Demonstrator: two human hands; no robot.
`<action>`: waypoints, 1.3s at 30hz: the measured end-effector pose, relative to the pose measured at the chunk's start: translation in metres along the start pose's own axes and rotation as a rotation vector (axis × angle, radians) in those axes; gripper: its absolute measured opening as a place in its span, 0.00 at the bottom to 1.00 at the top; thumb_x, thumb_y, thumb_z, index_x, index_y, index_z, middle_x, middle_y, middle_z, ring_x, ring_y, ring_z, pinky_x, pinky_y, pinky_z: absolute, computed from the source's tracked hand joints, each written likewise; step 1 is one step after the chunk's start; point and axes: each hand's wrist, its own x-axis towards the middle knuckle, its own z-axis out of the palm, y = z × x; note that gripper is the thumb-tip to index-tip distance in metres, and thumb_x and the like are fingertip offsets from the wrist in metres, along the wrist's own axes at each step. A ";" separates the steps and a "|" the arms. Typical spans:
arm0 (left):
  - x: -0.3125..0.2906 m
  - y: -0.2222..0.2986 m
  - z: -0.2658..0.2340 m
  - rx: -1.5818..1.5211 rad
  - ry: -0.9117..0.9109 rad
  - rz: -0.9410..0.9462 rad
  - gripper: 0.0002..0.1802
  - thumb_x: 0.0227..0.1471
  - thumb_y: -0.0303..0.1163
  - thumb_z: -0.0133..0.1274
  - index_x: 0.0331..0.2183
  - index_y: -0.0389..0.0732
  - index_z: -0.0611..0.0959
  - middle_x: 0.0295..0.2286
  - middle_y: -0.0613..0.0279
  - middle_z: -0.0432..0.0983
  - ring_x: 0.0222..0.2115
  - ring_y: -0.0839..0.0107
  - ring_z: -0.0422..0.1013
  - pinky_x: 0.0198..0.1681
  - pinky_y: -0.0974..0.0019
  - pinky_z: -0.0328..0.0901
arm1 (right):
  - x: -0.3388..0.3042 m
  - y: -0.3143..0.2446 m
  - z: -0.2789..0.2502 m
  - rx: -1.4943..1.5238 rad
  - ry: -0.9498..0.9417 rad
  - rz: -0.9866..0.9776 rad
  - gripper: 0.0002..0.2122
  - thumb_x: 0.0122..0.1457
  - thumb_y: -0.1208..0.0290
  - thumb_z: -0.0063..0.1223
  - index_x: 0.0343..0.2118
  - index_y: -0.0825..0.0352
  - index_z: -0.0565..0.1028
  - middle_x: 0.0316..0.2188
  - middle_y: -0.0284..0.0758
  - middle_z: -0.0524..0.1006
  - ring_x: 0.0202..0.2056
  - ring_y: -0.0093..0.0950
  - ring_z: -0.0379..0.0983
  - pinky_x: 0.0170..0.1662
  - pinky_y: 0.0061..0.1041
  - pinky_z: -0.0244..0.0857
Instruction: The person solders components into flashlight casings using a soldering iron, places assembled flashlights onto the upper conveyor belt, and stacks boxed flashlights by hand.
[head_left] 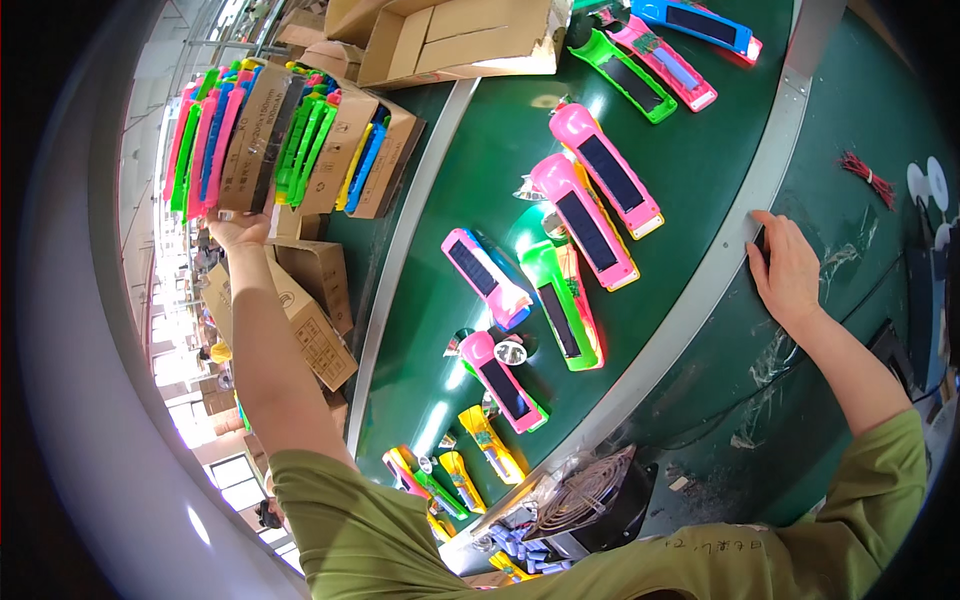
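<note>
With my left arm stretched out, my left hand (240, 230) is closed on the near edge of a cardboard box (252, 140). Pink, green, blue and yellow plastic shells (207, 140) stand packed on edge in it. My right hand (787, 265) rests by the metal rail of the green belt, fingers curled; a small dark patch shows between thumb and forefinger, too hidden to name. Between my arms, solar flashlights lie on the belt: a pink one (588, 222), a green one (560, 305) and several others. Some have loose reflector heads (510, 353) beside them.
An open cardboard carton (460, 40) stands at the far side, with more cartons (310, 330) beneath my left arm. A metal rail (690, 310) borders the green belt (420, 270). Red wires (867, 180) lie at right; a fan (590, 500) stands close to me.
</note>
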 end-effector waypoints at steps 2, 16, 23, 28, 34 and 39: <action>0.003 0.003 0.000 0.001 0.105 -0.001 0.31 0.44 0.54 0.42 0.45 0.43 0.72 0.47 0.53 0.65 0.49 0.53 0.60 0.48 0.47 0.60 | -0.001 -0.001 0.000 -0.015 0.006 -0.005 0.15 0.49 0.76 0.50 0.41 0.66 0.65 0.23 0.35 0.63 0.27 0.33 0.63 0.31 0.30 0.60; -0.016 0.020 -0.010 -0.092 0.060 -0.055 0.32 0.40 0.54 0.49 0.44 0.44 0.71 0.47 0.56 0.65 0.48 0.50 0.60 0.46 0.53 0.64 | -0.007 -0.003 0.001 -0.017 0.004 -0.009 0.14 0.49 0.75 0.49 0.41 0.65 0.65 0.26 0.36 0.65 0.30 0.34 0.65 0.32 0.31 0.61; -0.044 0.028 -0.009 -0.144 0.168 -0.118 0.33 0.38 0.54 0.51 0.45 0.44 0.71 0.47 0.55 0.64 0.48 0.43 0.59 0.43 0.56 0.66 | -0.010 -0.006 0.000 -0.008 0.004 -0.017 0.14 0.49 0.74 0.49 0.41 0.65 0.65 0.27 0.36 0.66 0.31 0.34 0.65 0.33 0.31 0.62; -0.062 0.021 -0.017 -0.120 0.119 -0.060 0.33 0.37 0.54 0.52 0.45 0.47 0.71 0.47 0.58 0.65 0.48 0.46 0.60 0.41 0.58 0.68 | -0.014 -0.006 -0.001 0.002 0.003 0.010 0.15 0.49 0.73 0.49 0.41 0.64 0.65 0.27 0.36 0.66 0.32 0.34 0.66 0.33 0.32 0.62; -0.088 0.018 -0.016 -0.094 0.215 0.066 0.28 0.40 0.52 0.50 0.43 0.47 0.73 0.45 0.64 0.67 0.47 0.56 0.62 0.41 0.57 0.66 | -0.012 -0.008 -0.001 0.024 0.005 -0.014 0.15 0.49 0.73 0.50 0.41 0.66 0.64 0.28 0.38 0.67 0.33 0.36 0.66 0.34 0.32 0.61; -0.111 0.011 -0.015 -0.081 0.047 0.017 0.26 0.43 0.52 0.47 0.44 0.54 0.70 0.45 0.70 0.66 0.48 0.69 0.61 0.47 0.59 0.60 | -0.016 -0.015 -0.016 0.198 0.106 -0.014 0.12 0.47 0.74 0.51 0.38 0.64 0.69 0.24 0.36 0.69 0.27 0.35 0.67 0.30 0.32 0.62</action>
